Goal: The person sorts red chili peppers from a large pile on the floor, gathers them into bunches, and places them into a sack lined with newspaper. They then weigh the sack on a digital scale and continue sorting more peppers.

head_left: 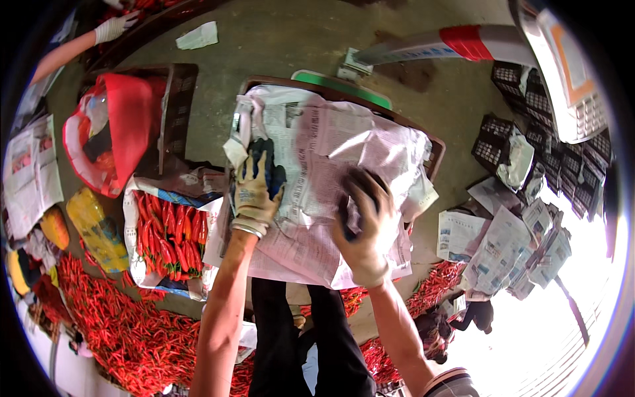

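Newspaper sheets (311, 245) spread over the top of a brown crate (435, 159), viewed from above. The paper is thin, greyish white to pinkish, printed in columns, and creased throughout; bright light glares on its far right part. A twisted fold stands up at the far left corner, and the near edge hangs loosely over the crate's near side, above the person's dark-trousered legs (337, 337). The left hand (258, 185), in a cream glove with dark blue patches, lies on the left part of the sheet, fingers extended and gripping nothing visible. The right hand (364, 228), similarly gloved and blurred at the fingertips, is spread over the right part, its grasp released; whether its fingertips press on the paper cannot be told.

The crate's rim shows along the far and right edges. Close beyond the far edge lies a green panel (344, 88). To the left, a pale bag (131, 231) of red peppers (178, 245) crowds the near left corner, while a strip of floor (215, 112) separates the paper from a dark crate (178, 112) farther off. To the right, floor extends between the rim and stacked black crates (496, 139), with loose newspapers (496, 251) nearer.
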Available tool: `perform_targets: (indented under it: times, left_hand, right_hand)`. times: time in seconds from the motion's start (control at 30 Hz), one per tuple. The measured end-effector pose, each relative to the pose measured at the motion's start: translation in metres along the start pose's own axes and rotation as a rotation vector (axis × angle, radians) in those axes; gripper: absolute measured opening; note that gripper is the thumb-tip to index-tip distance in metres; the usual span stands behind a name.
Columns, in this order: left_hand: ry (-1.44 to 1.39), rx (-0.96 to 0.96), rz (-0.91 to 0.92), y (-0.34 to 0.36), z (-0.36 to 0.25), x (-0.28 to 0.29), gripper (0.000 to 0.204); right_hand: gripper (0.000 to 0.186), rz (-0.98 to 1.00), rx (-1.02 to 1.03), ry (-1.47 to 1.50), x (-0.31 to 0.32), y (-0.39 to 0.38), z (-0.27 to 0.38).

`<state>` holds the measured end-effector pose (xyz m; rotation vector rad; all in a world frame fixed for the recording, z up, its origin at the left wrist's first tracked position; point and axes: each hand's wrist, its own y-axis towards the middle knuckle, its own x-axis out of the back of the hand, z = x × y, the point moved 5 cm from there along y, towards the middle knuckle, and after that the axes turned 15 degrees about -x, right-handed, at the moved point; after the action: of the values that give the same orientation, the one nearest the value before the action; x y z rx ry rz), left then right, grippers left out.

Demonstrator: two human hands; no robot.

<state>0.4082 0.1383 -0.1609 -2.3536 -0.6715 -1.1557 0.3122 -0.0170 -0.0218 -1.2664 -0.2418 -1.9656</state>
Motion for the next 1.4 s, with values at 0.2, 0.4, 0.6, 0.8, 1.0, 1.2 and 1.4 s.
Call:
perform_targets:
  times: [0.2,0.4,0.6,0.8,1.0,1.2,1.4]
  left_hand:
    - [-0.178,0.109,0.171,-0.004,-0.030,0.048,0.075]
    - [-0.019,-0.252,0.475,-0.055,-0.076,0.085,0.096]
    - [0.340,-0.283,0.319,-0.081,-0.033,0.036,0.078]
    - [0.225,-0.235,0.371,-0.047,-0.018,0.030,0.035]
    - [0.350,-0.330,0.404,-0.037,-0.024,0.022,0.032]
    - [0.577,0.072,0.306,-0.047,-0.037,0.044,0.059]
    - [0.614,0.309,-0.186,-0.124,-0.038,0.067,0.081]
  right_hand:
    - [0.064,-0.218,-0.816,0.166,0.038,-0.151,-0.177]
    - [0.081,0.037,-0.709,-0.354,0.012,-0.160,-0.208]
    - [0.048,0.103,-0.639,-0.465,0.025,-0.110,-0.210]
    - [0.035,0.036,-0.760,-0.313,-0.014,-0.086,-0.235]
    - [0.033,0.048,-0.825,-0.124,-0.029,-0.083,-0.240]
    - [0.074,0.513,-1.077,1.083,-0.015,-0.099,-0.249]
    - [0.068,0.456,-1.020,0.868,-0.024,-0.103,-0.261]
